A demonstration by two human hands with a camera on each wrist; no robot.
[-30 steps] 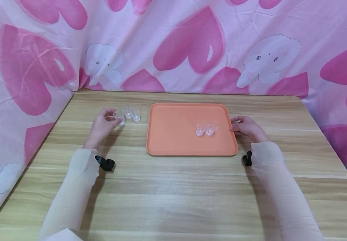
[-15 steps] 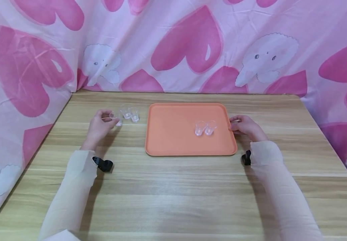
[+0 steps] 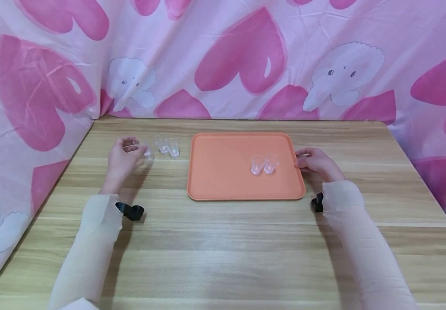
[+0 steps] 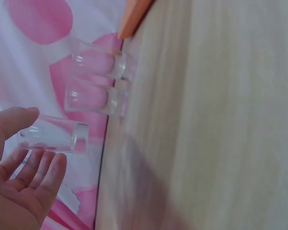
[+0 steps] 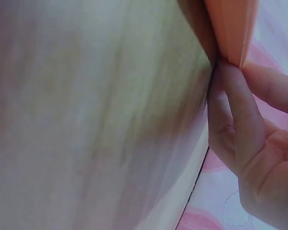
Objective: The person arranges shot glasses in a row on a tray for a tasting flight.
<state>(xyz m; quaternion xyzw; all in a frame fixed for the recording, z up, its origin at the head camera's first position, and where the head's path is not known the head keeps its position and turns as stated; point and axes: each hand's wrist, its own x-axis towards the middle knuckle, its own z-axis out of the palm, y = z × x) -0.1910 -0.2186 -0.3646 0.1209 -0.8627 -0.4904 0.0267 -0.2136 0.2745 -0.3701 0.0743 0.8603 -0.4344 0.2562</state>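
My left hand pinches a small clear shot glass between thumb and fingers, at the far left of the table. In the left wrist view its base stands off from the tabletop. Just right of it, two more clear shot glasses stand upright side by side on the wood. An orange tray lies to the right of these, with two clear shot glasses close together on its right half. At the tray's right edge, my right hand pinches the rim between thumb and fingers.
The light wood table runs back to a pink curtain with hearts, which also hangs along the left and right sides. A black wrist camera sits by the left cuff, another black camera by the right.
My left hand has moved left with the shot glass, widening its distance from the two standing glasses. The right hand still holds the tray's edge, and the tray has stayed in place.
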